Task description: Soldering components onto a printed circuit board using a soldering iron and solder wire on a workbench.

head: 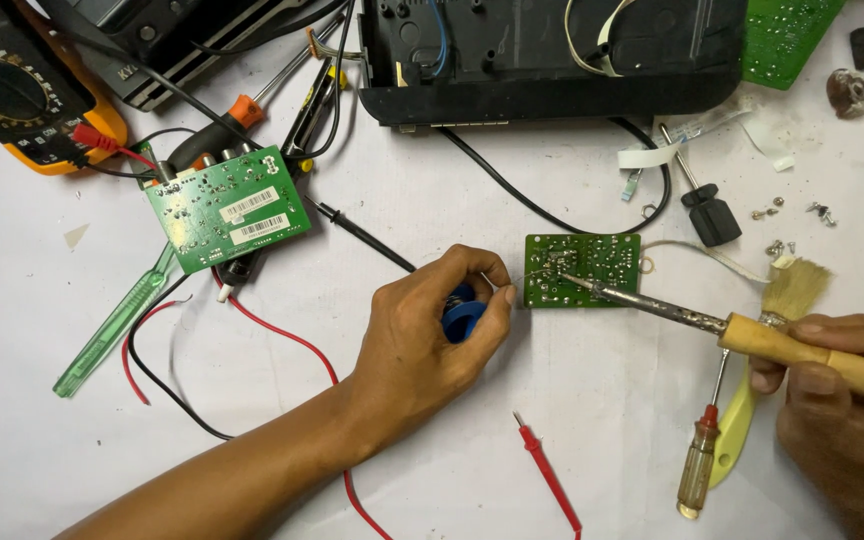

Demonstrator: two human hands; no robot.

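Wooden-handled, the iron sat clenched in your right hand, its tip touching the small green board on the white table. Your left hand was curled shut around a blue spool, fingertips pinched together just beside the board's left edge.

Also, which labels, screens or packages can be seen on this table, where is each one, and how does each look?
Two sticker labels: small white rectangles with dark bar stripes, one above the other on the larger green circuit board, left of centre.
Multimeter: top left corner, yellow casing, black face with round dial; its screen is out of frame.
No packages visible.
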